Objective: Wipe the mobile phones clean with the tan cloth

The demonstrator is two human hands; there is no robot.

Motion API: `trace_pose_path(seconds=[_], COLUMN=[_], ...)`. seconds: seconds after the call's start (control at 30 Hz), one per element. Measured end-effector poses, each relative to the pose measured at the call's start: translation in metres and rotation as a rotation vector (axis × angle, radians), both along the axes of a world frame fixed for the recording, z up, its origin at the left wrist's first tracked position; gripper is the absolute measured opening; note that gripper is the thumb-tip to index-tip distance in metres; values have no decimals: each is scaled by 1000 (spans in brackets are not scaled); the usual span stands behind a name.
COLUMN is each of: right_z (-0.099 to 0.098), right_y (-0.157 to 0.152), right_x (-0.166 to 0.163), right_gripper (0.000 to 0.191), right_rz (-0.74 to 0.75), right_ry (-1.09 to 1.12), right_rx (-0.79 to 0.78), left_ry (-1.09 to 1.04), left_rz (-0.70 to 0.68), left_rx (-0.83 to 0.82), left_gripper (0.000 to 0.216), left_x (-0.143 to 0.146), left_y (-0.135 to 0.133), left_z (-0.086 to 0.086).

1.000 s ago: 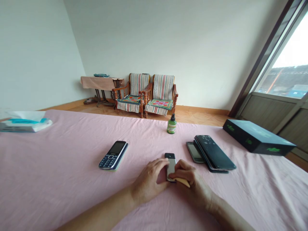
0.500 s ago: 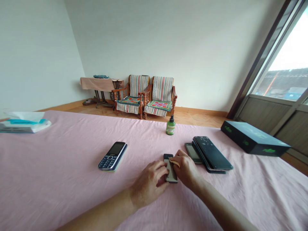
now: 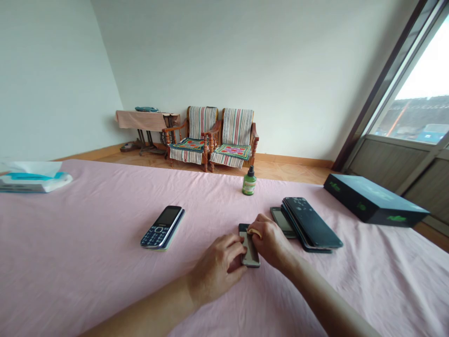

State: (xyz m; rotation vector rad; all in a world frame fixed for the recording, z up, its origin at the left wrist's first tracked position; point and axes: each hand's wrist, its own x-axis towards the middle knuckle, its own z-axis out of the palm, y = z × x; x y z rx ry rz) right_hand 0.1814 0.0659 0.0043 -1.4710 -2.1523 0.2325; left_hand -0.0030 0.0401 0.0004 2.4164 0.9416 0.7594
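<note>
A small dark phone [image 3: 251, 255] with a pale screen lies flat on the pink cloth in front of me. My left hand [image 3: 222, 264] grips its left edge, fingertips on the near part of the screen and thumb by the bottom edge. Pinched in the fingers of my right hand [image 3: 268, 236] is a small folded cream cloth [image 3: 255, 231], pressed against the upper part of the screen. Just right of that hand lies another phone [image 3: 280, 220], beside a stack of larger black phones [image 3: 312, 224].
A keypad phone [image 3: 163, 227] rests on another thin item to the left. Behind stands a green bottle [image 3: 249, 182] with a black cap. A black box [image 3: 375, 201] sits at the right, a tissue pack [image 3: 42, 182] at the far left. Two wooden chairs [image 3: 210, 135] stand beyond the pink-covered surface [image 3: 105, 224].
My right hand has shifted slightly on the phone with the cream cloth, staying near the top of the screen. My left hand keeps its hold. The view has tilted a little.
</note>
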Motion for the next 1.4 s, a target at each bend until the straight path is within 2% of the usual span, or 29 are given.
trace_pose_path(seconds=[0.23, 0.43, 0.67, 0.83, 1.03, 1.13, 1.4], right_z=[0, -5, -1, -10, -11, -9, -7], right_y=[-4, -1, -6, -4, -3, -6, -1], right_x=[5, 0, 2, 1, 0, 0, -1], right_gripper=[26, 25, 26, 20, 20, 20, 23], right_rz=[74, 53, 87, 31, 19, 31, 23], right_ry=[-49, -86, -102, -49, 57, 21, 43], right_rx=[26, 95, 89, 168, 80, 45, 41], left_ry=[11, 27, 19, 31, 22, 4, 4], left_rz=[7, 14, 13, 11, 15, -2, -2], left_rx=[-12, 0, 8, 6, 6, 3, 4], left_gripper=[26, 25, 26, 27, 26, 25, 25], left_x=[0, 1, 0, 0, 0, -1, 0], left_y=[-1, -1, 0, 0, -1, 0, 0], left_z=[2, 2, 0, 1, 2, 1, 1])
